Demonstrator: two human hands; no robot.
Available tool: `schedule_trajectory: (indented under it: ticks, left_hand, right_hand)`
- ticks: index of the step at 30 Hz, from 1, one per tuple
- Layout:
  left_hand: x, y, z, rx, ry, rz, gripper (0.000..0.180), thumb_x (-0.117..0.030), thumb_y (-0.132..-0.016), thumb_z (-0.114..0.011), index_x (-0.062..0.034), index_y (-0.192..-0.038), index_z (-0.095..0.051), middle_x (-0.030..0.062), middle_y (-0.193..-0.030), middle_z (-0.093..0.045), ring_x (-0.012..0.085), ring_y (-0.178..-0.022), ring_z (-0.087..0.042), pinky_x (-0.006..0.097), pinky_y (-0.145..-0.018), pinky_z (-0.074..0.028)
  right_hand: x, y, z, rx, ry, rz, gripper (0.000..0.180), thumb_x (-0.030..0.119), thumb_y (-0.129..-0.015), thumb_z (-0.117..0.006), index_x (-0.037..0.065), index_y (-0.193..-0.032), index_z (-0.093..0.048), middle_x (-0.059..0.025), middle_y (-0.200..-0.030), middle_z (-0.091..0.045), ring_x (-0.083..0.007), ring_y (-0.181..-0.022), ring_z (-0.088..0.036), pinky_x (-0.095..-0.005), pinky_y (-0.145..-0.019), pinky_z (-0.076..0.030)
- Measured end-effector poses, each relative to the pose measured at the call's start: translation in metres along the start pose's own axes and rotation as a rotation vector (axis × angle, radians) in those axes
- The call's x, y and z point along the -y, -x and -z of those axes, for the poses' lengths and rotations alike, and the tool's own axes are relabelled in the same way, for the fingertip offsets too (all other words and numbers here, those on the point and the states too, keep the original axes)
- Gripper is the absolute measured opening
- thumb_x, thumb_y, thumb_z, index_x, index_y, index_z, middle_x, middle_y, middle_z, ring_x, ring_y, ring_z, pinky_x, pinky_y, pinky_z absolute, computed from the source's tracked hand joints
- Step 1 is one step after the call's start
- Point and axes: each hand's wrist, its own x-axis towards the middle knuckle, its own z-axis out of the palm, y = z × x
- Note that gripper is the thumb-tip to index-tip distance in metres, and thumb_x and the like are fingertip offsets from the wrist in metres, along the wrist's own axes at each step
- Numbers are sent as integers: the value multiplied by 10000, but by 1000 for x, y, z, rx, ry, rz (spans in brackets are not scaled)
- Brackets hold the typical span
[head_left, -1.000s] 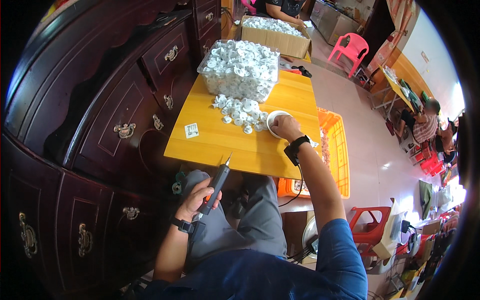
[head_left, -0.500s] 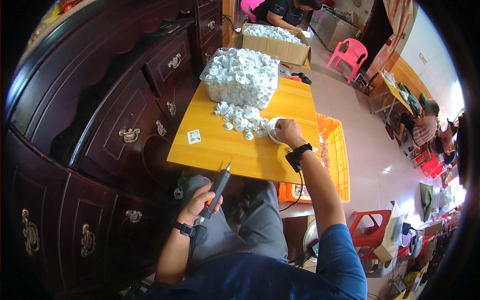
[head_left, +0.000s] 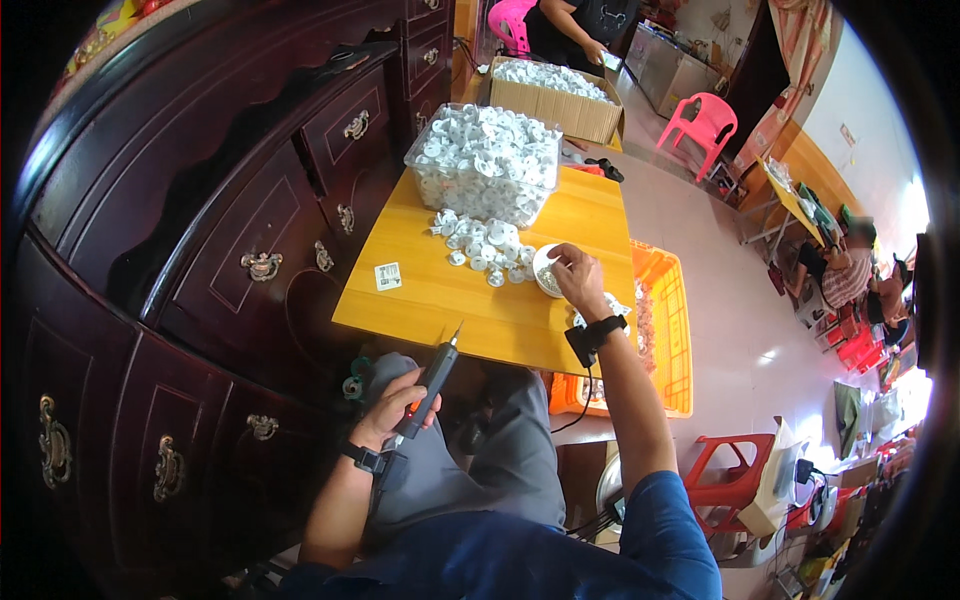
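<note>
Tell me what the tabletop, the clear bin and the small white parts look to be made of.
Tabletop: likely wood or laminate, smooth yellow-orange sheen, no grain discernible. Clear bin: transparent plastic, contents showing through its walls. Small white parts: probably moulded plastic, uniform matte white; too small to be sure. The right hand rests on one; the left hand holds a dark pen-shaped tool.

the right hand (head_left: 580, 280) covers most of the round white part (head_left: 546, 270) at its fingertips; the grip cannot be judged. the small white pieces (head_left: 478, 252) loose on the yellow table (head_left: 470, 310) are too small to tell their form. the label (head_left: 388, 276) at 9 o'clock on the table is unreadable. the left hand (head_left: 392, 412) hides the lower body of the powered screwdriver (head_left: 432, 378). the person (head_left: 575, 22) at 12 o'clock is cut off by the edge. the orange crate (head_left: 668, 330) is partly hidden behind the right forearm.
</note>
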Motion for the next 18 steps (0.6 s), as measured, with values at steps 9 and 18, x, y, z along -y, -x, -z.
schedule_trajectory:
  ticks: [9, 18]
  left_hand:
    - [1, -3, 0, 38, -8, -26, 343, -222, -961, -496, -50, -1257, -501, 76, -873, -626, 133, -658, -616, 262, -612, -527]
    - [0, 0, -1, 42, -26, -12, 348, -241, -951, -511, -54, -1244, -495, 66, -869, -623, 117, -673, -606, 254, -628, -523]
  right_hand:
    - [32, 49, -35, 317, -804, -262, 88, 63, -925, -640, 26, -995, -679, -34, -855, -704, -112, -702, -673, -247, -621, -536]
    - [42, 83, -80, 461, -1110, -423, 97, 49, -897, -670, 40, -993, -660, -13, -900, -664, -102, -807, -636, -238, -749, -536]
